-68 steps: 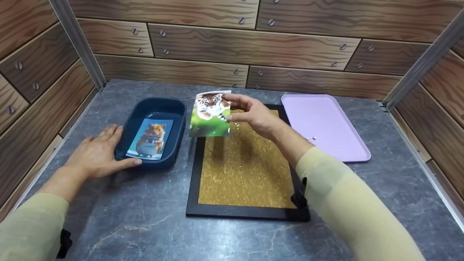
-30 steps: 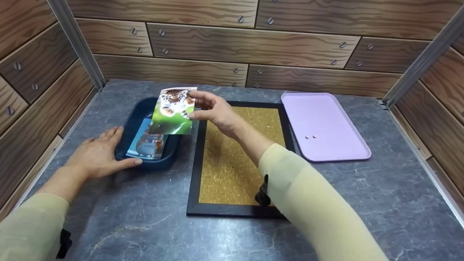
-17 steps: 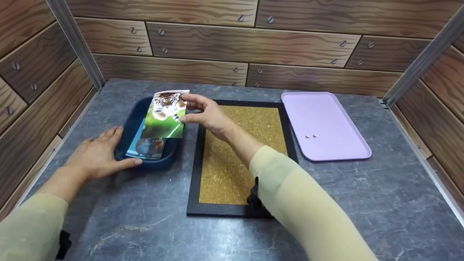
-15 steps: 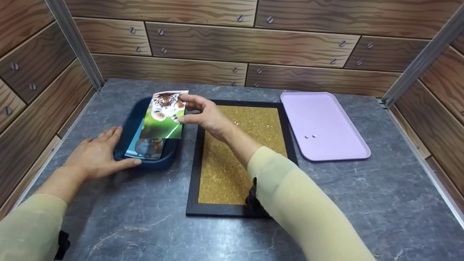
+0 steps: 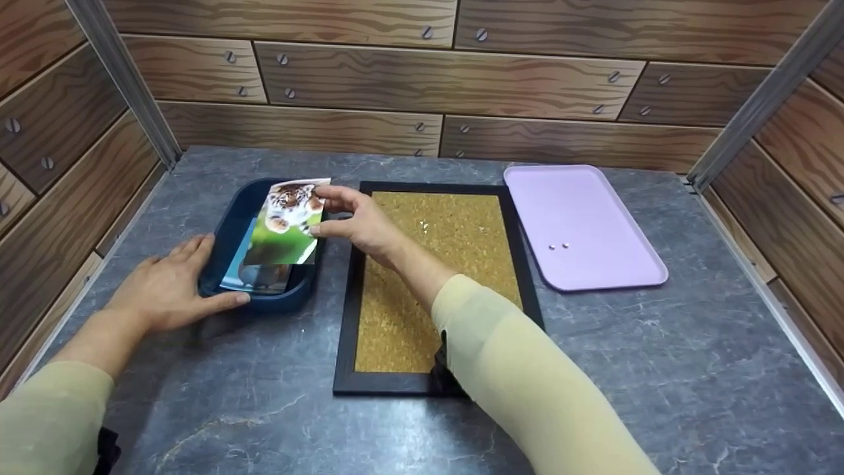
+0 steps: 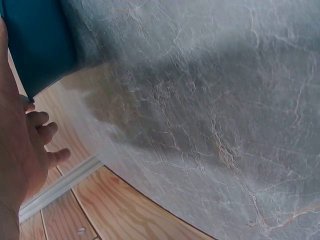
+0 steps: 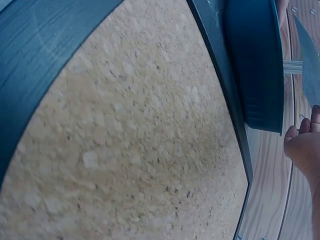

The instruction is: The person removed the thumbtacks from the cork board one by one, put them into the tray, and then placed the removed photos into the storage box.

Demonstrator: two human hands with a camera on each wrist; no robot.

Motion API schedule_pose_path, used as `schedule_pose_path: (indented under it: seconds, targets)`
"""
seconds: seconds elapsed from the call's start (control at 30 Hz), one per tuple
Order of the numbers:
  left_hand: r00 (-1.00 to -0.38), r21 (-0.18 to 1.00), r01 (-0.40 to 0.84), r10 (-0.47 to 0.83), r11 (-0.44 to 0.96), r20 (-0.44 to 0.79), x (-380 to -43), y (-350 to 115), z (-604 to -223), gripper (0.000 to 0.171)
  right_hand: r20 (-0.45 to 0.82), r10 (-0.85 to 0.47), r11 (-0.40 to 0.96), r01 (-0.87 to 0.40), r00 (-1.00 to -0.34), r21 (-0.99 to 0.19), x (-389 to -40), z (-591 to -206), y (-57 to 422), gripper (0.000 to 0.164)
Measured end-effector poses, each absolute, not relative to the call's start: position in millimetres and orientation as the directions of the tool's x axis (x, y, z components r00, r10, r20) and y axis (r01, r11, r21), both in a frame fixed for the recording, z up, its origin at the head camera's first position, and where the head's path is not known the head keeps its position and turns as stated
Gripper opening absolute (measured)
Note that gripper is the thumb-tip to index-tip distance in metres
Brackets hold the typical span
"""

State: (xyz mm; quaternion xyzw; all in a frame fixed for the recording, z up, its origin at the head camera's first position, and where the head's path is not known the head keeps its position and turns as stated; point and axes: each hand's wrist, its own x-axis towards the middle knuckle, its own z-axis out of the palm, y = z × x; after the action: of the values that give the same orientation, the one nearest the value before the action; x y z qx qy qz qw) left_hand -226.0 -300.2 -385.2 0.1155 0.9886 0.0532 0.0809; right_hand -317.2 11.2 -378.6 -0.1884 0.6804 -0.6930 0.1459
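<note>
In the head view my right hand [image 5: 369, 231] pinches the right edge of a tiger picture card [image 5: 283, 227] between thumb and fingers. The card is over a dark blue bin [image 5: 280, 303] and covers much of a hamster picture [image 5: 264, 280] inside it. My left hand [image 5: 165, 290] rests against the bin's left side, fingers extended, thumb along the front rim. The left wrist view has the left hand [image 6: 25, 140] beside the bin [image 6: 40, 40]. At the right wrist view's edge, the right hand [image 7: 305, 150] holds the card [image 7: 307, 65] above the bin's level.
A black-framed corkboard [image 5: 389, 330] lies in the middle, under my right forearm, with small shiny bits [image 5: 424, 227] on it. A lilac tray [image 5: 587, 218] to its right carries two small beads or pins [image 5: 559, 247]. Wood-patterned walls [image 5: 349, 79] enclose the grey marbled table [image 5: 264, 409].
My right hand has carried the tiger card left from over the corkboard to over the bin, then lowered it, covering part of the hamster picture. The left hand stays at the bin.
</note>
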Motion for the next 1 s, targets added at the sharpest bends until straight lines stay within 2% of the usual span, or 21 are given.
schedule_pose_path:
  seconds: [0.57, 1.0]
  targets:
    - [-0.958, 0.122, 0.224, 0.241, 0.967, -0.153, -227, -301, -386, 0.127, 0.063, -0.430, 0.071, -0.103, -0.901, -0.992, -313, -394, 0, 0.066]
    - [-0.960, 0.143, 0.210, 0.232, 0.967, -0.158, -227, -300, -386, 0.127, 0.068, -0.437, 0.075, -0.112, -0.897, -0.991, -313, -400, -7, 0.066]
